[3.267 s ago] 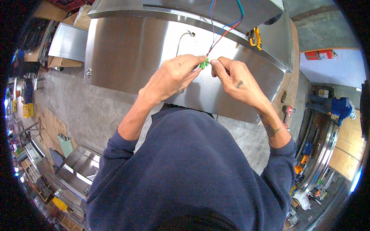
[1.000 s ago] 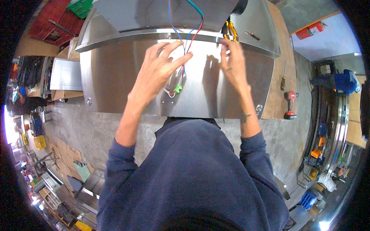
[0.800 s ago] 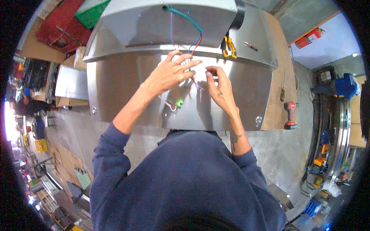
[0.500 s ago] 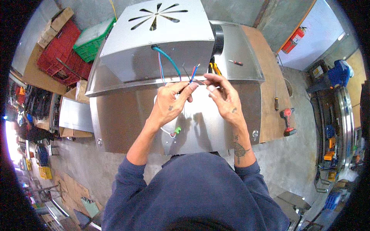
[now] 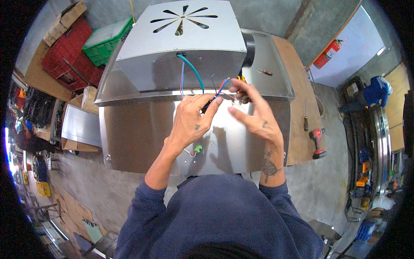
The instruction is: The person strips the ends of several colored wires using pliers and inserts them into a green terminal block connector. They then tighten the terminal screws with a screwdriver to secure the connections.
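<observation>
My left hand [image 5: 192, 121] is closed on a bundle of wires [image 5: 222, 86], with red and blue ends sticking up past the thumb and a thin dark strand beside them. Just right of those ends, my right hand [image 5: 258, 111] has its thumb and fingers apart, the fingertips slightly blurred. A pale thin wire runs toward it; whether it touches that wire I cannot tell. A green cable [image 5: 196, 72] comes out of a grey metal box [image 5: 151, 71] and drops behind my left hand. Below my wrists, a green connector [image 5: 198, 149] on white leads lies on the steel sheet [image 5: 138, 138].
Yellow-handled pliers [image 5: 242, 79] lie partly hidden behind my right fingers. A small screwdriver [image 5: 265, 72] rests on the steel top; a longer screwdriver [image 5: 306, 123] and a red drill [image 5: 317, 140] lie on the wooden board at right. Crates [image 5: 105, 41] stand at far left.
My right hand has drawn back slightly from the wires, and its thumb and fingers have spread. My left hand keeps its hold; the red and blue ends now lean more to the right.
</observation>
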`<state>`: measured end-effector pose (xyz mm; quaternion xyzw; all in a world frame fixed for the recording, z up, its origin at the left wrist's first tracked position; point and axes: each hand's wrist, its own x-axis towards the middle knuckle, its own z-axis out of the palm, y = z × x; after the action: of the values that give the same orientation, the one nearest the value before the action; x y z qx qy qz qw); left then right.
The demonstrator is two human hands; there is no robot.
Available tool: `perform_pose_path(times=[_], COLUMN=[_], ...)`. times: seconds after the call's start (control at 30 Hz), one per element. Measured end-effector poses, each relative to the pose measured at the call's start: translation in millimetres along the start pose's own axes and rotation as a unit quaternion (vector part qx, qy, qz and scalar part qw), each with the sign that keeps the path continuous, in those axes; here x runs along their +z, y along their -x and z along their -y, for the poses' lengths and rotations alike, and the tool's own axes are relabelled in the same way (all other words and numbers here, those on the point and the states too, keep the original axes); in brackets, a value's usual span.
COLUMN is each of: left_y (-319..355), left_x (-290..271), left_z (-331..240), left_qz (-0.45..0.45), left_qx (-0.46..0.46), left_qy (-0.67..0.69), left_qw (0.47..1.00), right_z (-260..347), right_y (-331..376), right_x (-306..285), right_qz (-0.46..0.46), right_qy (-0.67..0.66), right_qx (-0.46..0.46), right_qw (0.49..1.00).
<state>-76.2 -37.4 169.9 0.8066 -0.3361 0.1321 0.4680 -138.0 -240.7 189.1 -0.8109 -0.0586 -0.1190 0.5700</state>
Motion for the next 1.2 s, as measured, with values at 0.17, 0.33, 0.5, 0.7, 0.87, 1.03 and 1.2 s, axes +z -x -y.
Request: perform_pose_path(times=[0.17,0.33,0.5,0.7,0.87,1.03,1.2], left_y=[0.4,4.0,6.3,8.9,9.4,8.0,6.8], left_x=[4.5,1.0,-0.5,7.5,6.4,-1.2,10.1], left_z=[1.4,7.8,9.6,-1.0,4.8,2.7,-2.8], left_qz=[0.024,0.074,0.066,-0.016,-0.037,-0.039,-0.14], left_qx=[0.042,0.072,0.092,0.115,0.181,0.21,0.21], left_qy=[0.02,0.022,-0.006,-0.035,-0.081,-0.1,-0.053], left_qw=[0.999,0.994,0.993,0.993,0.979,0.972,0.966], right_z=[-16.4,-21.8,-24.4,-22.2,-17.5,-9.5,22.0], right_y=[-0.4,-0.8,-0.1,7.7,14.9,19.7,22.0], right_x=[20.4,27.4,26.4,26.4,33.8,40.3,45.4], right_qz=[0.004,-0.013,0.005,-0.08,-0.129,-0.148,-0.17], right_qy=[-0.169,-0.275,-0.276,-0.129,-0.104,-0.132,-0.187], right_qx=[0.06,0.088,0.07,0.032,-0.013,-0.029,-0.02], right_qw=[0.984,0.957,0.959,0.988,0.986,0.98,0.967])
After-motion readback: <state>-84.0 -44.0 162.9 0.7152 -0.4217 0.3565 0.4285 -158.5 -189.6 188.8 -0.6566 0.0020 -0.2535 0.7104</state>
